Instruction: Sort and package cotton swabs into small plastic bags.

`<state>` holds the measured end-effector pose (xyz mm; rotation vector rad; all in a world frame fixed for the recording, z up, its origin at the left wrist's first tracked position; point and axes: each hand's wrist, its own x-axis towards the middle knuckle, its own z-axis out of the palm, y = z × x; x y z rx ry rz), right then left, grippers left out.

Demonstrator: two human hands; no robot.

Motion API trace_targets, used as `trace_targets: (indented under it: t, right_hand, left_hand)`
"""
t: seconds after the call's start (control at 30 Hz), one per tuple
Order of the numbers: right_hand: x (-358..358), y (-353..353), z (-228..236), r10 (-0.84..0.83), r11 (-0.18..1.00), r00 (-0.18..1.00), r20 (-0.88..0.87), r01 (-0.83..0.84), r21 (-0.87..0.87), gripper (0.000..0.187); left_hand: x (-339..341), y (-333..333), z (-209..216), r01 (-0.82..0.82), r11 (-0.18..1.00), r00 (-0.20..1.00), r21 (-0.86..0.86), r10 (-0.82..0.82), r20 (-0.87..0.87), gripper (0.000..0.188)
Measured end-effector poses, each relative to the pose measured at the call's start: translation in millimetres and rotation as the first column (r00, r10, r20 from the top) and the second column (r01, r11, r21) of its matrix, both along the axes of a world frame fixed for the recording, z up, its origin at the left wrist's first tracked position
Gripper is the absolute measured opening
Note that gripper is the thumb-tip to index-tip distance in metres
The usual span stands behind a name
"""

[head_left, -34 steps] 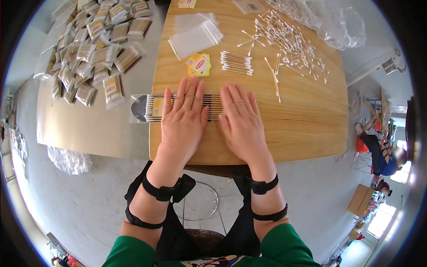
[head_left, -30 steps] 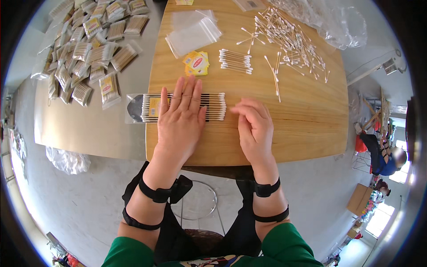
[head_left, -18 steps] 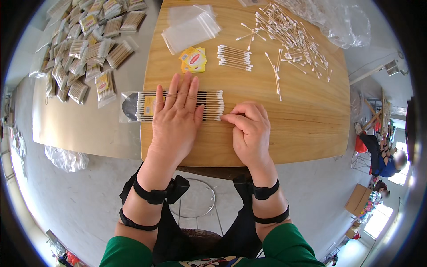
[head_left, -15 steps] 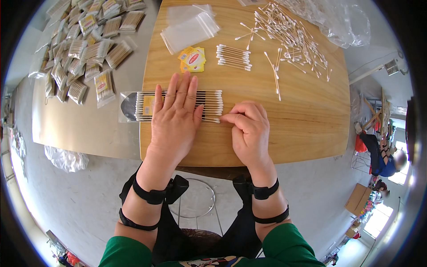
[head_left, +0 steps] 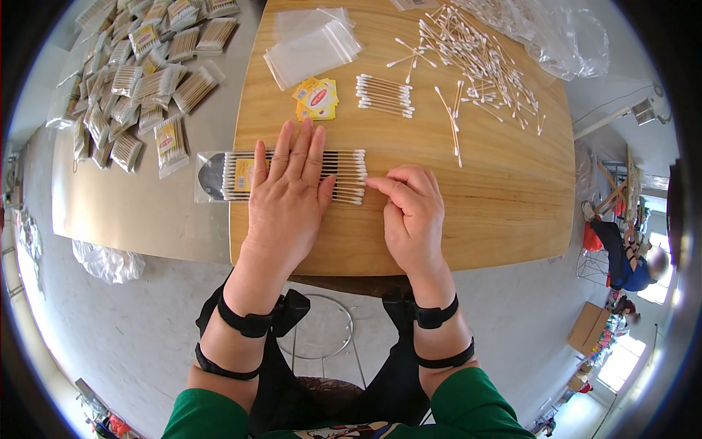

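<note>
Atop cotton swabs [head_left: 352,174], left grip [head_left: 286,197] flat, spread

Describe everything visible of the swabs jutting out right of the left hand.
The swabs have white, cottony tips and tan, wood-like sticks, lying side by side in a left-right row over the wooden table. Dark strips show between the sticks. The left hand hides their other ends; the right hand has its index fingertip at the exposed tips, contact unclear.
</note>
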<state>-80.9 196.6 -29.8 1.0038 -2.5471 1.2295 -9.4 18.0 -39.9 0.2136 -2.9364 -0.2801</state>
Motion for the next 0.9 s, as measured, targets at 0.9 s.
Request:
trace_targets:
  t: [0.9]
  right_hand:
    - [-0.1,-6.4,1.5,-0.044,0.992,0.999,-0.009,0.045,0.121,0.042]
  left_hand:
    - [1.3,-1.3,-0.3,-0.001,1.0,1.0,0.002,0.001,0.012,0.065]
